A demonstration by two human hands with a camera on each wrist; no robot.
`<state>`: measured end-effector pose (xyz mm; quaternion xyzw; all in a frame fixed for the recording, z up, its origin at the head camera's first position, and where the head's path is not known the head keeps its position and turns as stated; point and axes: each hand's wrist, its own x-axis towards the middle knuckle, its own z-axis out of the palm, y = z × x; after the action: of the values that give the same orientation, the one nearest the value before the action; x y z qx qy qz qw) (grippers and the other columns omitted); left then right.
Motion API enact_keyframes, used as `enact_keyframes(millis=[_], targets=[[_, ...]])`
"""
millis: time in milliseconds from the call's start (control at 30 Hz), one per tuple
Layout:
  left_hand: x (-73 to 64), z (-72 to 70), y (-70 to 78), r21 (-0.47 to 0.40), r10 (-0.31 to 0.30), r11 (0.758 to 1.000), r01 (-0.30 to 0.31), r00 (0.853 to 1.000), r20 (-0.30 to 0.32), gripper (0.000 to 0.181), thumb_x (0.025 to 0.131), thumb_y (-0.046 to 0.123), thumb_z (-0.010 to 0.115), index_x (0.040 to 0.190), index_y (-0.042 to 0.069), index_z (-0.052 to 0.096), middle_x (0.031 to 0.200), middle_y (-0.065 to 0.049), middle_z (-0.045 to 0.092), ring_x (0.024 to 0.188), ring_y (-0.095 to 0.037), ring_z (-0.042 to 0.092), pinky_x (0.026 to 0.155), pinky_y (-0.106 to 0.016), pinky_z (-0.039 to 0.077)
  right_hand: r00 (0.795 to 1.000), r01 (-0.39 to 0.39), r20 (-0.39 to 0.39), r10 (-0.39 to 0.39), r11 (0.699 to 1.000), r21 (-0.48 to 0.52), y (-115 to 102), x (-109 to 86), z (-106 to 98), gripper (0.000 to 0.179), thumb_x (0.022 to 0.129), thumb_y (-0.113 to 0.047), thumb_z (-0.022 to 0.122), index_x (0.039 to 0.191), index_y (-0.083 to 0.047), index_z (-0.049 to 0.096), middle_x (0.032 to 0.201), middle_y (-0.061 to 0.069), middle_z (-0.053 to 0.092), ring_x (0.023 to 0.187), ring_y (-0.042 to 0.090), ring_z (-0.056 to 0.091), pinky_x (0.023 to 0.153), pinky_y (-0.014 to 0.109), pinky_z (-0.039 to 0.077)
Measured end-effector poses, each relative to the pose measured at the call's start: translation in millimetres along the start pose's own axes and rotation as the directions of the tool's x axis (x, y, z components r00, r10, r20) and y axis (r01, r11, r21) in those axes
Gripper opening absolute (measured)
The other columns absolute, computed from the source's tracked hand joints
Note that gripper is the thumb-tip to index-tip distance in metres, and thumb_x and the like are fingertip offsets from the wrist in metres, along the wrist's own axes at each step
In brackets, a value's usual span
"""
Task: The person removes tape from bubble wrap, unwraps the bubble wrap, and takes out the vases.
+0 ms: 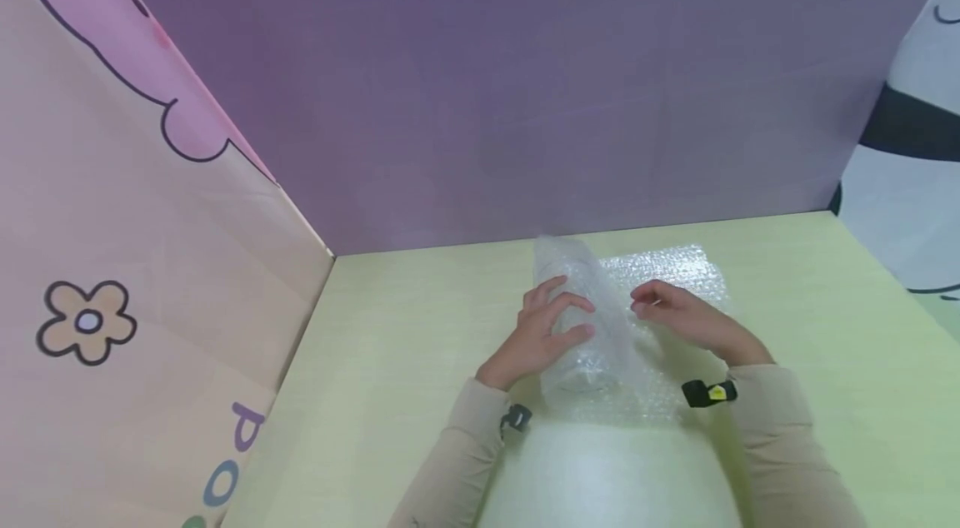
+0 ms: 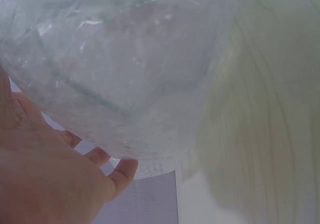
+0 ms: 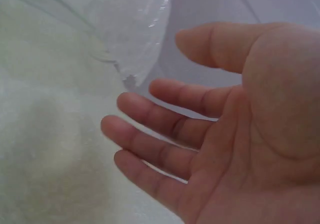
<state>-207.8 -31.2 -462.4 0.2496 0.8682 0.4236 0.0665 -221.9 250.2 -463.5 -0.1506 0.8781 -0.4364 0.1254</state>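
A rounded bundle of clear bubble wrap (image 1: 588, 357) lies on the table, with a loose flap standing up at its far end. What is inside it cannot be made out. My left hand (image 1: 536, 336) grips the bundle from the left, its bent fingers spread over the curved side. In the left wrist view, fingertips (image 2: 127, 169) touch the plastic of the bundle (image 2: 135, 64). My right hand (image 1: 686, 316) hovers over the flat part of the wrap, to the right of the bundle. Its palm faces the bundle, fingers apart and holding nothing in the right wrist view.
A flat sheet of bubble wrap (image 1: 667, 266) extends from the bundle to the right on the pale yellow table (image 1: 405, 345). Behind the table stands a purple wall panel (image 1: 525, 95). A printed panel (image 1: 150, 245) borders the left side, another (image 1: 915, 186) the right.
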Motion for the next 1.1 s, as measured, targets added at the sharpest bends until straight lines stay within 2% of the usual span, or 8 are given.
enact_keyframes(millis=[233, 533, 733, 967, 1100], targets=[[0.4, -0.6, -0.2, -0.007, 0.005, 1.0, -0.005, 1.0, 0.008, 0.027, 0.099, 0.047, 0.061, 0.123, 0.035, 0.061, 0.171, 0.001, 0.02, 0.158, -0.026, 0.01, 0.12, -0.07, 0.019, 0.999, -0.018, 0.041, 0.021, 0.997, -0.071, 4.8, 3.9, 8.1, 0.04, 0.107, -0.031, 0.05, 0.136, -0.004, 0.059, 0.139, 0.023, 0.061, 0.13, 0.046, 0.054, 0.107, 0.064, 0.044], [-0.2, -0.6, -0.7, 0.001, 0.006, 1.0, -0.006, 1.0, 0.008, 0.027, 0.099, 0.047, 0.061, 0.123, 0.035, 0.061, 0.171, 0.0, 0.02, 0.158, -0.025, 0.011, 0.12, -0.07, 0.021, 0.997, 0.012, 0.072, -0.008, 0.998, -0.061, 12.1, 8.0, 15.8, 0.043, 0.104, -0.023, 0.056, 0.14, 0.001, 0.055, 0.136, 0.024, 0.062, 0.126, 0.043, 0.058, 0.107, 0.062, 0.046], [-0.6, -1.6, -0.1, 0.02, 0.014, 1.0, -0.014, 1.0, 0.008, 0.028, 0.099, 0.048, 0.06, 0.124, 0.035, 0.06, 0.171, 0.0, 0.02, 0.158, -0.026, 0.012, 0.12, -0.071, 0.02, 0.996, 0.024, 0.082, -0.019, 0.997, -0.072, 14.1, 10.6, 21.1, 0.051, 0.098, -0.017, 0.062, 0.142, 0.006, 0.051, 0.132, 0.025, 0.059, 0.122, 0.042, 0.056, 0.105, 0.062, 0.047], [-0.8, -3.5, -0.9, 0.013, 0.001, 1.0, -0.001, 1.0, 0.015, 0.029, 0.099, 0.049, 0.06, 0.125, 0.036, 0.061, 0.171, 0.003, 0.019, 0.158, -0.025, 0.012, 0.119, -0.071, 0.021, 0.997, 0.038, 0.077, -0.027, 0.988, -0.152, 14.4, 14.9, 24.7, 0.055, 0.091, -0.016, 0.067, 0.141, 0.003, 0.053, 0.121, 0.019, 0.06, 0.111, 0.033, 0.057, 0.094, 0.049, 0.052], [-1.2, -5.8, -2.9, 0.014, -0.002, 1.0, 0.001, 1.0, 0.023, 0.03, 0.099, 0.05, 0.06, 0.125, 0.036, 0.061, 0.171, 0.003, 0.019, 0.158, -0.026, 0.012, 0.119, -0.07, 0.025, 0.997, 0.036, 0.078, -0.024, 0.987, -0.155, 15.8, 14.6, 24.6, 0.054, 0.092, -0.016, 0.065, 0.141, 0.003, 0.053, 0.123, 0.02, 0.06, 0.113, 0.034, 0.057, 0.097, 0.054, 0.052]])
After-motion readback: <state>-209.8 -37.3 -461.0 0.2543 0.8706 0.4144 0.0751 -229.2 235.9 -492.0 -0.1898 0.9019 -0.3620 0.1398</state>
